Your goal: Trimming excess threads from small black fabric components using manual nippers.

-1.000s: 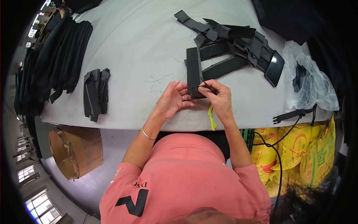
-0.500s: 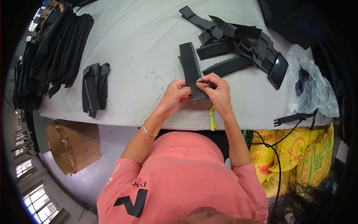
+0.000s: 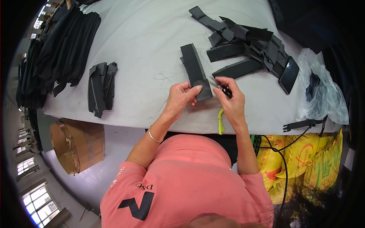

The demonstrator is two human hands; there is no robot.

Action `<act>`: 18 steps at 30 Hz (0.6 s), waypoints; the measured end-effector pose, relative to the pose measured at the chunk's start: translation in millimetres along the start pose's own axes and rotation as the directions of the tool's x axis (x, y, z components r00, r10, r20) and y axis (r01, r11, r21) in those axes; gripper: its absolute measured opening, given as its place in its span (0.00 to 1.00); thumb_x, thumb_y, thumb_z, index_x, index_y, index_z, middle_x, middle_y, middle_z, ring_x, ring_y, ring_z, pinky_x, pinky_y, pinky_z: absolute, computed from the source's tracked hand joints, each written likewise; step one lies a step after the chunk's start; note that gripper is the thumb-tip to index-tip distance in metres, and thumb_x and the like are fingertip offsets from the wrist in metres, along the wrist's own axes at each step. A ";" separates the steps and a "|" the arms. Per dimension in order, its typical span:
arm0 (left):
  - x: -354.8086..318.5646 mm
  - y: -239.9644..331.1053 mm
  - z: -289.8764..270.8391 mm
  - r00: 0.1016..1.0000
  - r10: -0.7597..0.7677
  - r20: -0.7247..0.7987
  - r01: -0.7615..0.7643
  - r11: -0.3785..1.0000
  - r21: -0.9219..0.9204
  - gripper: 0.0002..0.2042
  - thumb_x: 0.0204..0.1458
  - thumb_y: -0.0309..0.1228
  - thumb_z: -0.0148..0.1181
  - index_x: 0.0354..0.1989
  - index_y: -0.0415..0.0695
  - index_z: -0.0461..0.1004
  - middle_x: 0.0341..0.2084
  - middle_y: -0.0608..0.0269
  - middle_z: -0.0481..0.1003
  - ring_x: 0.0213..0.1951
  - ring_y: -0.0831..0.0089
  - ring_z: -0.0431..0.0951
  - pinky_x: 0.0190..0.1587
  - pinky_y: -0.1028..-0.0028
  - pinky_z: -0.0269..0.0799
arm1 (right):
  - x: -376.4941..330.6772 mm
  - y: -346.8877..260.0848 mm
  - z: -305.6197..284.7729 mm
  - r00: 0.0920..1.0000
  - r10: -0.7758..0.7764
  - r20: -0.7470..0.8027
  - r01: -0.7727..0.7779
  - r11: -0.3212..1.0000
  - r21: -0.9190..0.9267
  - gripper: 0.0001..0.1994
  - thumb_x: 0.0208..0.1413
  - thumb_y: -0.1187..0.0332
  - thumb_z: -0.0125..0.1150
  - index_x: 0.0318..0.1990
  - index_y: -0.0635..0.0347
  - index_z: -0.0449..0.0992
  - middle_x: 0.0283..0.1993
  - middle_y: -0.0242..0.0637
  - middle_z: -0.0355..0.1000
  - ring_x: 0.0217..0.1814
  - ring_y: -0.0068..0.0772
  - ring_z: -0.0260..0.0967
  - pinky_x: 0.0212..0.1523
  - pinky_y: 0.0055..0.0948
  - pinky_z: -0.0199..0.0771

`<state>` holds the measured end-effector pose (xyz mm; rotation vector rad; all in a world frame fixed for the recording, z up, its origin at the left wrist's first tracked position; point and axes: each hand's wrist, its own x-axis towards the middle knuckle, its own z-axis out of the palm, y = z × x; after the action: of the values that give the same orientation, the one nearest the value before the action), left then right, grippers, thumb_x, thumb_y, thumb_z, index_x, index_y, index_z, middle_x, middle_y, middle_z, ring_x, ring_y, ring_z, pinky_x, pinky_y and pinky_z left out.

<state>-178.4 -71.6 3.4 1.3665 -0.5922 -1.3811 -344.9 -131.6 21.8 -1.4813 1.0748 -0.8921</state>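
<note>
Near front edge of table (image 3: 140, 60): left hand (image 3: 179, 99) pinches near end of black strip (image 3: 193, 64), thumb on top. Right hand (image 3: 232, 102), closed round small dark tool (image 3: 225, 90), just right of that end—apart from strip. Strip's long axis points toward far edge, leaning left; matte, straight-sided, small tab at left. Farther right—strip pile (image 3: 245, 47).

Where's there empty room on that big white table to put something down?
A wide bare patch of the white table lies at the upper middle, between the dark cloth pile and the heap of black strips. Another is between the small strip stack and the left hand, with loose threads near the hand. Crowded on the right: heap, phone and plastic bag.
</note>
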 end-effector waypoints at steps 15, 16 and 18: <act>-1.3 -0.7 -3.0 1.000 0.003 -0.006 -0.004 0.999 -0.045 0.07 0.54 0.31 0.61 0.32 0.38 0.76 0.22 0.69 0.74 0.19 0.85 0.69 0.23 0.83 0.67 | -17.7 9.2 -1.8 0.918 -0.376 0.127 0.393 0.818 -0.420 0.08 0.42 0.69 0.68 0.32 0.54 0.77 0.23 0.28 0.70 0.24 0.31 0.64 0.31 0.29 0.61; -1.5 -0.9 -2.9 1.000 0.002 -0.006 -0.002 0.999 -0.046 0.07 0.54 0.31 0.61 0.32 0.38 0.76 0.22 0.69 0.74 0.19 0.85 0.69 0.23 0.83 0.67 | -18.4 9.0 -1.8 0.922 -0.367 0.125 0.384 0.816 -0.433 0.08 0.42 0.69 0.68 0.32 0.54 0.77 0.23 0.28 0.70 0.23 0.31 0.64 0.31 0.29 0.61; -2.4 -0.9 -3.0 1.000 -0.002 -0.012 0.002 1.000 -0.024 0.08 0.54 0.31 0.61 0.32 0.38 0.76 0.22 0.69 0.74 0.19 0.85 0.69 0.23 0.83 0.67 | -17.2 9.4 -2.1 0.910 -0.390 0.137 0.409 0.801 -0.437 0.08 0.42 0.69 0.68 0.31 0.54 0.77 0.23 0.28 0.70 0.23 0.31 0.63 0.31 0.29 0.61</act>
<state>-176.4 -68.2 2.9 1.3553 -0.5646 -1.3768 -353.9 -116.4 13.1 -2.1758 0.9979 -0.9273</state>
